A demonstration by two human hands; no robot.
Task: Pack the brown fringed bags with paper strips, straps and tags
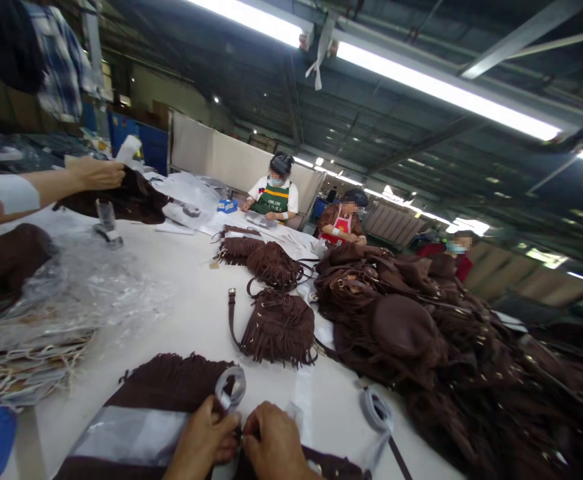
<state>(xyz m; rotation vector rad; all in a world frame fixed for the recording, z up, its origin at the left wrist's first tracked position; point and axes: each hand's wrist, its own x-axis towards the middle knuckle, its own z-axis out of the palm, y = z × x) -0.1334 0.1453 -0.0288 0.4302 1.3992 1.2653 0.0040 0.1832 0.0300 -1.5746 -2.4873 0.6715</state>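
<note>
At the bottom middle, my left hand (204, 437) and my right hand (274, 437) are close together, fingertips pinched around a small dark piece that they mostly hide. A coil wrapped in clear film (231, 385) stands just above my left fingers. Under and left of my left hand lies a dark brown fringed bag (171, 380) with a clear plastic band (131, 433) around its middle. More brown material with small metal fittings (334, 461) shows beyond my right hand. A second film-wrapped coil (376, 410) rests to the right, with a dark strap running from it.
Brown fringed bags (281, 327) lie mid-table, and a large heap of bags (406, 327) fills the right. Clear plastic (116, 300) and stringed tags (26, 360) cover the left. Another person's hand (96, 175) grips a brown bag at upper left. Several co-workers sit beyond.
</note>
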